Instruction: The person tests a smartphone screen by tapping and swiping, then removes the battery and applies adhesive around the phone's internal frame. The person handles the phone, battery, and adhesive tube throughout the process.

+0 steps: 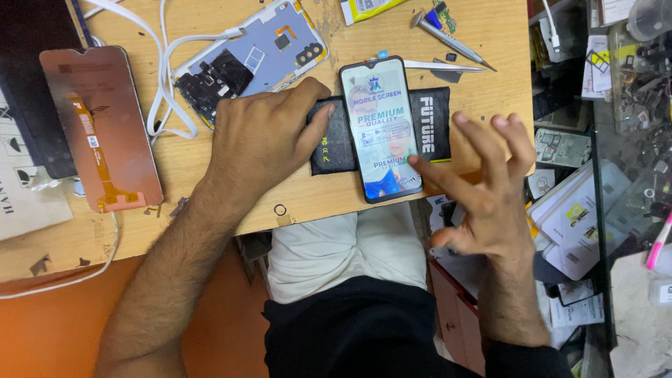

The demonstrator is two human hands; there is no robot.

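A new phone screen (382,129) with a printed protective film lies face up across a black battery (432,126) near the front edge of the wooden table (448,31). My left hand (262,140) rests flat beside it, thumb pressed against the screen's left edge and the battery. My right hand (483,185) hovers at the right with fingers spread, its index fingertip touching the screen's lower right edge.
An opened phone body (252,59) with a white cable (164,77) lies at the back. An old display with an orange flex (101,126) sits at the left. Tweezers (441,66) and a screwdriver (451,42) lie behind the screen. Cluttered shelves of parts (602,140) stand at the right.
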